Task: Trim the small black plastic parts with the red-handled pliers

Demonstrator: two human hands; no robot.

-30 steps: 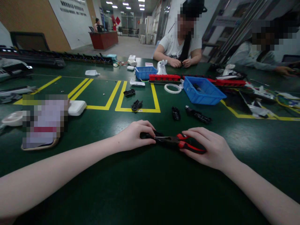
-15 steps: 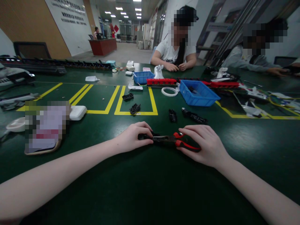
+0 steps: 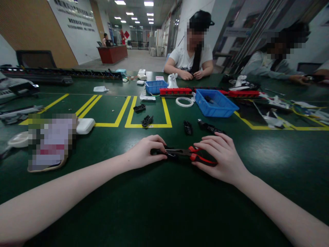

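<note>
Red-and-black long-nose pliers point(image 3: 203, 160) lie across the middle of the view, jaws pointing left. My right hand point(image 3: 223, 156) is closed around their handles, which are spread apart. Between the thumb and fingers of my left hand point(image 3: 147, 151) is a small black plastic part point(image 3: 171, 155); much of it is hidden by the fingers. The plier tips meet this part right beside my left fingertips; whether they grip it I cannot tell. Beyond my right hand lie a black part point(image 3: 188, 127) and a longer black part with a silvery end point(image 3: 211, 128).
Two black pieces, one point(image 3: 147, 120) nearer, lie within yellow tape lines. Farther back are a blue bin point(image 3: 216, 106), a tape roll point(image 3: 184, 102) and red strips point(image 3: 176, 91). A phone point(image 3: 52, 144) and white case point(image 3: 85, 126) sit left. Two people sit across the green table point(image 3: 144, 206).
The fingers of my right hand have lifted and spread a little on the plier handles. My left hand keeps its hold on the black part. The view has shifted slightly.
</note>
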